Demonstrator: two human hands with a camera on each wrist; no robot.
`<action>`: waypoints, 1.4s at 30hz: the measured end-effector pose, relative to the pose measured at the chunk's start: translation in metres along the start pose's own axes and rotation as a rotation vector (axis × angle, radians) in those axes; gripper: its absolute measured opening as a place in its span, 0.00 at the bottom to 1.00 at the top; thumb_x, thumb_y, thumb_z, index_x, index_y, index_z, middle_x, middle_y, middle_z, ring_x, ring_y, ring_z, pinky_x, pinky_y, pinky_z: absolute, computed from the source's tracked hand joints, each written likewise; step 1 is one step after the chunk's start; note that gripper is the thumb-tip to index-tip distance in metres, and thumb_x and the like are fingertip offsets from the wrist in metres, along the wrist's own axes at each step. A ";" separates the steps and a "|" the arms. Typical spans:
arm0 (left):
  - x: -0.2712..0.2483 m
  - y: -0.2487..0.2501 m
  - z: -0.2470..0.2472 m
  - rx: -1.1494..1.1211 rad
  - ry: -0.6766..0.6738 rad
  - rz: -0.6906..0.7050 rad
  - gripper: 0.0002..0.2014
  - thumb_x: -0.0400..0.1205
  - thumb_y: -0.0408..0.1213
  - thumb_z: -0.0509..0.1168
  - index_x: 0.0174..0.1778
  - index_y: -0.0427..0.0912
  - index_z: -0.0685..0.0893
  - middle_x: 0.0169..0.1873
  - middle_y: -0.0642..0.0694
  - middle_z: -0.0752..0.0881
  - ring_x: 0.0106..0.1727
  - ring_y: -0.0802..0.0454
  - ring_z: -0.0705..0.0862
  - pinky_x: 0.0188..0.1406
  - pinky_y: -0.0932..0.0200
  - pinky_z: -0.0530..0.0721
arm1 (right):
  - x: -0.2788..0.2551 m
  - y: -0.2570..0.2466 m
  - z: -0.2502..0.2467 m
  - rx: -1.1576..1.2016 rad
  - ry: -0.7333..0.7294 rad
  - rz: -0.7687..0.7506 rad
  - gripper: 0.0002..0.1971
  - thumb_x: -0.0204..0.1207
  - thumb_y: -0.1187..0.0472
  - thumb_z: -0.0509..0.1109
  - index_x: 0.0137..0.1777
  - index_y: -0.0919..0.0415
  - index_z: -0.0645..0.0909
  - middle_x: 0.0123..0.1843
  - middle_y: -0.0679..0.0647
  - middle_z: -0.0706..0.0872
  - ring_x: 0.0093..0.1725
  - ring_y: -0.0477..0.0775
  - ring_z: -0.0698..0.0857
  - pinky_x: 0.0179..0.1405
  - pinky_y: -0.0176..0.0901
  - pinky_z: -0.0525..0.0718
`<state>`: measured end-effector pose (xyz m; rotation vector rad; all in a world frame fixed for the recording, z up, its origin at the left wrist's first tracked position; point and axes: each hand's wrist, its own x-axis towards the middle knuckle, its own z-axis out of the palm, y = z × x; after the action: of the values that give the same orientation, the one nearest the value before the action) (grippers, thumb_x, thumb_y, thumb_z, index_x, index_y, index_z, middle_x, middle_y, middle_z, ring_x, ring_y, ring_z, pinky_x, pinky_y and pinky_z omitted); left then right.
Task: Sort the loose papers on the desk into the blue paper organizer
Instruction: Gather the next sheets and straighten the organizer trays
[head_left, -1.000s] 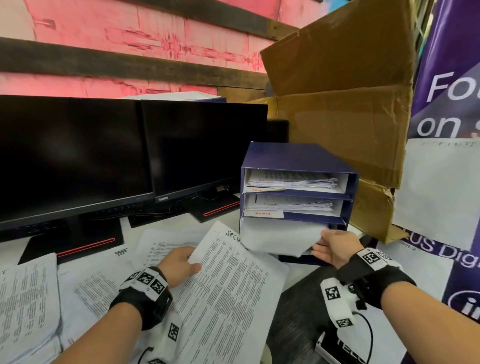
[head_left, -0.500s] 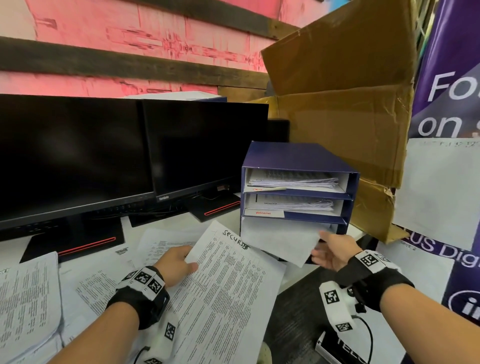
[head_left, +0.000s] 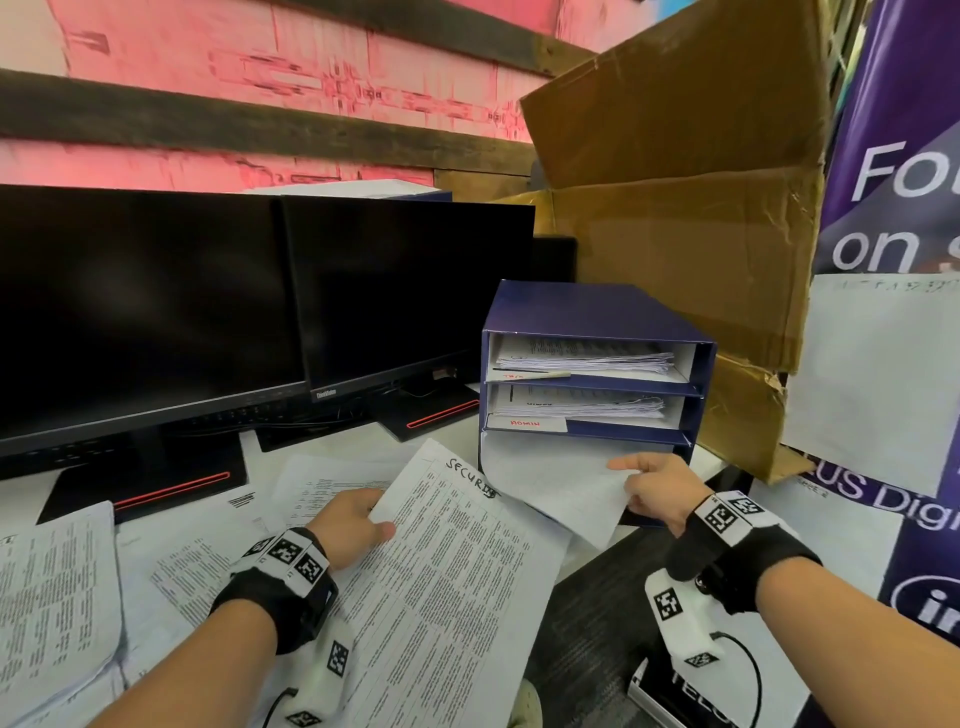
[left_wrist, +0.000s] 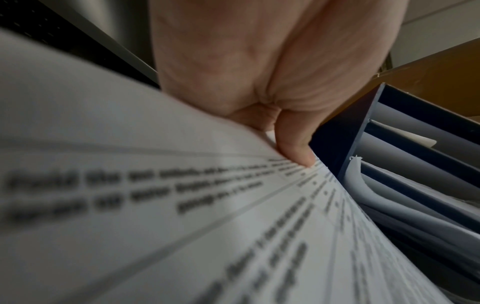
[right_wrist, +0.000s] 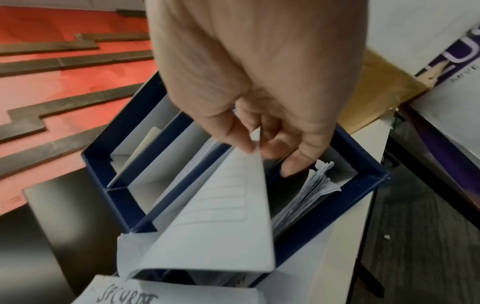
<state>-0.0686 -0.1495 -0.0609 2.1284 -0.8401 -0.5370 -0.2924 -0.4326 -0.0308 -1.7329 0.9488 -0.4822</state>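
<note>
The blue paper organizer (head_left: 597, 312) stands at the desk's right end, its upper two shelves holding paper stacks. My right hand (head_left: 657, 480) pinches the edge of a white sheet (head_left: 545, 478) that sticks out of the bottom slot; in the right wrist view the hand (right_wrist: 255, 150) holds the sheet (right_wrist: 221, 226) by thumb and finger in front of the organizer (right_wrist: 324, 216). My left hand (head_left: 353, 525) grips a printed sheet (head_left: 457, 587) headed with a handwritten word, thumb on top (left_wrist: 296, 152), over the desk's loose papers.
Two dark monitors (head_left: 208, 312) fill the desk's back left. A paper pile (head_left: 52, 597) lies at the near left. A big cardboard box (head_left: 691, 208) leans behind the organizer, and a purple banner (head_left: 893, 208) hangs at the right. Dark carpet (head_left: 587, 623) shows past the desk edge.
My right hand has risen slightly and pinches the white sheet's edge at the bottom slot again after loosening half a second ago. The left hand keeps its grip on the printed sheet.
</note>
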 end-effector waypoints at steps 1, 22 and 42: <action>0.000 0.002 0.000 0.021 -0.006 0.007 0.10 0.81 0.29 0.67 0.54 0.48 0.84 0.51 0.51 0.88 0.55 0.52 0.86 0.65 0.49 0.81 | 0.002 0.000 -0.002 0.027 0.047 0.003 0.16 0.78 0.77 0.59 0.57 0.63 0.84 0.48 0.65 0.84 0.42 0.59 0.84 0.46 0.48 0.86; 0.002 0.013 0.006 0.081 -0.026 0.072 0.10 0.81 0.31 0.67 0.58 0.43 0.85 0.54 0.50 0.88 0.56 0.52 0.86 0.64 0.48 0.82 | 0.013 0.014 -0.012 0.155 0.066 0.235 0.22 0.77 0.71 0.69 0.68 0.58 0.70 0.42 0.64 0.79 0.32 0.58 0.81 0.20 0.40 0.83; 0.000 0.002 0.001 0.216 -0.092 0.000 0.11 0.81 0.33 0.67 0.59 0.44 0.85 0.55 0.49 0.88 0.57 0.52 0.85 0.62 0.55 0.82 | -0.001 -0.003 0.007 0.849 -0.027 0.023 0.12 0.81 0.79 0.56 0.60 0.76 0.76 0.54 0.73 0.82 0.52 0.64 0.86 0.40 0.47 0.91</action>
<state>-0.0701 -0.1506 -0.0597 2.3128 -0.9879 -0.5695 -0.2871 -0.4275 -0.0302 -0.9527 0.6028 -0.7153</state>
